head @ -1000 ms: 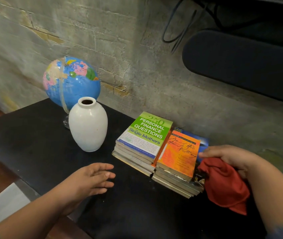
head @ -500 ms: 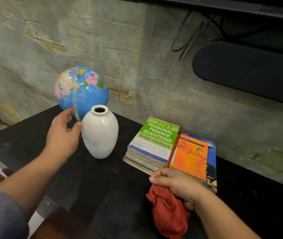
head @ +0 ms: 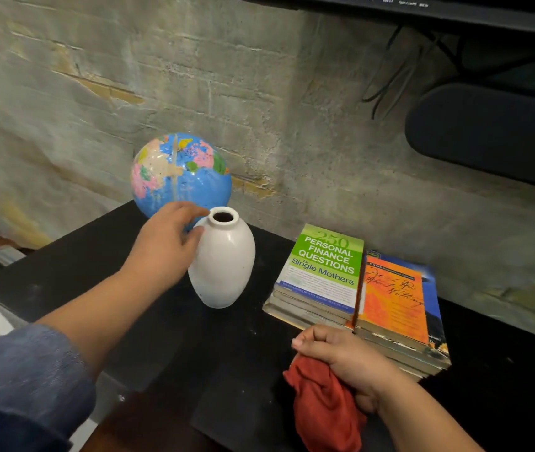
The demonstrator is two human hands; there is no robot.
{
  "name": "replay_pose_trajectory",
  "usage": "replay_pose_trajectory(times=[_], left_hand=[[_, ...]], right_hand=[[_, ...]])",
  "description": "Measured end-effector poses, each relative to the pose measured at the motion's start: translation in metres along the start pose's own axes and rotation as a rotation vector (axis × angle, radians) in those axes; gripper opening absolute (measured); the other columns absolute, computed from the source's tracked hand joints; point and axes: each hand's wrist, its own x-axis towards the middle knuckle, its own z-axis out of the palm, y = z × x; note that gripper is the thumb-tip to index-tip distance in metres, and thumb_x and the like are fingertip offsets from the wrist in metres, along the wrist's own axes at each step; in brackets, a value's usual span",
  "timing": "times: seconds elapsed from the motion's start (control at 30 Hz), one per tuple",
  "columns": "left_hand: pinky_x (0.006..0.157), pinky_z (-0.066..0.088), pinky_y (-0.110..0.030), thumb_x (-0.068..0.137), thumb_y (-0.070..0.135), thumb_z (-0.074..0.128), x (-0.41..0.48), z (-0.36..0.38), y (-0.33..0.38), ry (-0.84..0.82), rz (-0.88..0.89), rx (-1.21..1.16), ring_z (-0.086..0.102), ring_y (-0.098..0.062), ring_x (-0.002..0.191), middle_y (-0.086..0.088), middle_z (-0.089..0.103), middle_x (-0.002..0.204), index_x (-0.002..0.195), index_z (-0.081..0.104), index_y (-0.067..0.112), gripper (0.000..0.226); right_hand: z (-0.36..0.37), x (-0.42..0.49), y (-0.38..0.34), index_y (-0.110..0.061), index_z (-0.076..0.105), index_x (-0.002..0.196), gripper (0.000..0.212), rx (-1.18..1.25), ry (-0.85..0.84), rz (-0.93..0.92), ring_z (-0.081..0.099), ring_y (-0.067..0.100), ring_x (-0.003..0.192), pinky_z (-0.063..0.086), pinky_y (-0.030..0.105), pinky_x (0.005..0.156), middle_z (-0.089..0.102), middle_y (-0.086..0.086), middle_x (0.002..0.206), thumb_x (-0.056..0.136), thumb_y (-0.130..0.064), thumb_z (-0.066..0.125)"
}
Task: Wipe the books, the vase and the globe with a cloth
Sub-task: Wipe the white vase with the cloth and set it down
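The left hand (head: pixel 165 246) reaches over the tabletop (head: pixel 96 272), and its grip curls at the neck of the vase (head: pixel 223 265), thumb on the shoulder and fingers behind the rim. How firm the hold is cannot be told. The globe (head: pixel 181 174) stands just behind the vase, near the wall and close to those fingers. The vase is glossy, tall and narrow at the foot, so a hold that high could slip or tip it. A backward tilt would knock the globe on its stand. Further right, near the front edge, the right hand (head: pixel 347 360) has its grip bunched on the red cloth (head: pixel 324 409), a loose wad. A trailing end could catch the books (head: pixel 324 272), two stacks just beside that hand, and drag a top cover askew.
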Motion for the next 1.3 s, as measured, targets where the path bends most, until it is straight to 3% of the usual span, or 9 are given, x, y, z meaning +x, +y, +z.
replay_pose_trajectory(times=[0.1,0.27,0.5,0.6,0.8,0.9,1.07,1.23,1.3], left_hand=[[0.092,0.038,-0.031,0.098,0.024,0.049,0.024,0.002,0.013,-0.208,0.189,0.251,0.05,-0.021,0.112,-0.002,0.059,0.117,0.122,0.064,0.017,0.029],[0.079,0.041,-0.033,0.102,0.036,0.037,0.041,0.015,0.028,-0.442,0.144,0.478,0.053,-0.024,0.099,-0.006,0.054,0.104,0.116,0.059,0.013,0.035],[0.071,0.036,-0.033,0.094,0.028,0.054,-0.016,-0.023,-0.008,-0.175,0.017,0.204,0.057,-0.027,0.09,0.0,0.056,0.085,0.094,0.065,0.014,0.018],[0.065,0.037,-0.034,0.091,0.036,0.056,-0.052,-0.05,-0.029,-0.133,-0.186,0.045,0.059,-0.027,0.081,-0.003,0.066,0.082,0.088,0.068,0.016,0.024],[0.077,0.047,-0.042,0.098,0.023,0.047,-0.109,-0.07,-0.054,-0.248,-0.559,-0.307,0.056,-0.035,0.079,-0.023,0.06,0.081,0.09,0.066,0.013,0.022],[0.081,0.048,-0.045,0.098,0.023,0.046,-0.128,-0.07,-0.062,-0.252,-0.624,-0.313,0.056,-0.035,0.078,-0.021,0.062,0.077,0.086,0.065,0.01,0.027],[0.072,0.048,-0.037,0.098,0.021,0.048,-0.141,-0.069,-0.065,-0.236,-0.647,-0.284,0.058,-0.027,0.069,-0.004,0.065,0.066,0.08,0.065,0.01,0.027],[0.066,0.047,-0.034,0.098,0.022,0.048,-0.145,-0.07,-0.064,-0.26,-0.614,-0.256,0.057,-0.022,0.061,-0.002,0.064,0.061,0.071,0.06,0.012,0.031],[0.065,0.047,-0.033,0.098,0.022,0.047,-0.145,-0.07,-0.062,-0.26,-0.609,-0.247,0.056,-0.02,0.06,-0.004,0.063,0.06,0.071,0.059,0.011,0.032]], right_hand=[[0.006,-0.001,0.001,-0.024,0.074,0.073,0.014,0.029,0.004,0.024,0.064,0.018,0.072,0.049,0.033,0.072,0.069,0.005,0.076,0.074,-0.034,0.083],[0.013,-0.003,0.004,-0.016,0.074,0.079,0.036,0.084,0.021,0.047,0.066,0.018,0.07,0.052,0.03,0.067,0.07,0.004,0.072,0.061,-0.047,0.077],[0.016,0.002,0.012,-0.015,0.072,0.087,0.049,0.153,-0.003,0.069,0.067,0.023,0.074,0.054,0.034,0.07,0.069,0.011,0.083,0.048,-0.031,0.097],[0.025,0.007,0.008,-0.016,0.067,0.102,0.056,0.099,0.074,0.066,0.067,0.022,0.071,0.055,0.032,0.066,0.067,0.013,0.089,0.049,-0.015,0.084],[0.053,0.032,-0.001,-0.034,0.074,0.085,0.026,-0.072,0.249,-0.142,0.068,0.018,0.087,0.054,0.032,0.078,0.072,0.0,0.092,0.068,-0.014,0.074],[0.066,0.042,-0.004,-0.04,0.073,0.08,0.03,-0.192,0.359,-0.322,0.063,0.005,0.096,0.048,0.026,0.091,0.072,-0.011,0.095,0.084,-0.01,0.07],[0.095,0.044,-0.002,-0.036,0.065,0.113,0.03,-0.512,0.323,-0.607,0.046,-0.006,0.111,0.029,-0.001,0.091,0.048,-0.015,0.117,0.092,-0.015,0.063],[0.103,0.051,-0.002,-0.028,0.064,0.111,0.029,-0.569,0.438,-0.543,0.047,-0.006,0.095,0.039,0.013,0.096,0.05,-0.012,0.11,0.087,-0.012,0.066],[0.108,0.048,-0.004,-0.026,0.069,0.108,0.025,-0.552,0.411,-0.59,0.048,-0.009,0.1,0.035,0.005,0.092,0.051,-0.015,0.107,0.086,-0.012,0.067]])
